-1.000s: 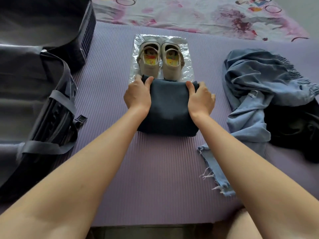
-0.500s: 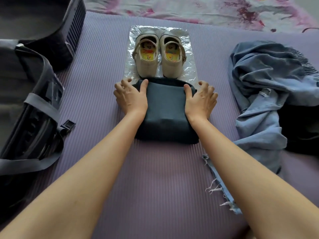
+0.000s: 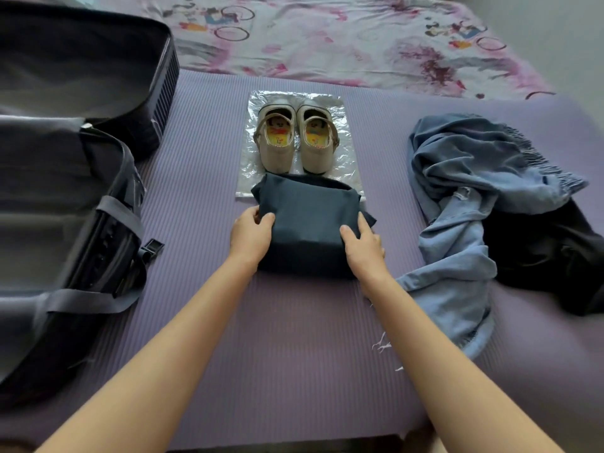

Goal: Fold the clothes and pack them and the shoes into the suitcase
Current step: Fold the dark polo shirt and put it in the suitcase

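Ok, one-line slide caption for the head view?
Left hand and right hand grip the folded navy garment on the mat; shoes beyond it, open suitcase at left, crumpled denim at right.

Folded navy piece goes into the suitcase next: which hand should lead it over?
Left, probably. The left hand grips the folded navy garment on the side facing the open suitcase; the right hand holds the far side, by the jeans.

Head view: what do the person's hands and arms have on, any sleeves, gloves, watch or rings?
Nothing worn shows. The left hand and right hand are ungloved, with no ring on the fingers in view. The left forearm and right forearm are bare to the frame's lower edge: no sleeve, watch, bracelet or marking.
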Demonstrator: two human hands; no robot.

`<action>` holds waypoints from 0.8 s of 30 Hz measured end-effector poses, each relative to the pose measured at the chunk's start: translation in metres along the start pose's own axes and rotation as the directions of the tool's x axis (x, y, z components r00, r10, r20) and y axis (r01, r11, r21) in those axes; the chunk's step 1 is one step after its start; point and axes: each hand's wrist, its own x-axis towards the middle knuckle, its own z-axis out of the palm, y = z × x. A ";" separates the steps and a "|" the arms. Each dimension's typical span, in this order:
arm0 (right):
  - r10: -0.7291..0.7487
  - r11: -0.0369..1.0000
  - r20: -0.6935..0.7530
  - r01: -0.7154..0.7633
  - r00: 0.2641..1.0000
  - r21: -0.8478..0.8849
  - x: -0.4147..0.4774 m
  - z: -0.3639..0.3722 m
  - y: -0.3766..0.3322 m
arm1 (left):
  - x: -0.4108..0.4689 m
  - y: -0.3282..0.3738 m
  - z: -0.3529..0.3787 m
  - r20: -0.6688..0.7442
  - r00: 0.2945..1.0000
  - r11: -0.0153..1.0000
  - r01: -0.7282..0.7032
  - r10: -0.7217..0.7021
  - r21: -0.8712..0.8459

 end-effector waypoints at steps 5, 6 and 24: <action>0.005 0.997 0.073 -0.011 0.997 0.079 -0.038 0.005 0.021 | -0.034 -0.028 -0.029 0.096 0.995 1.000 0.005 -0.006 0.018; -0.012 0.994 0.087 0.003 0.996 0.108 -0.050 0.005 0.026 | -0.044 -0.039 -0.036 0.127 0.992 1.000 0.011 -0.014 0.027; -0.108 0.959 0.138 0.067 0.985 0.274 -0.123 0.031 0.003 | -0.090 -0.046 -0.087 0.079 0.996 0.989 -0.022 0.034 -0.146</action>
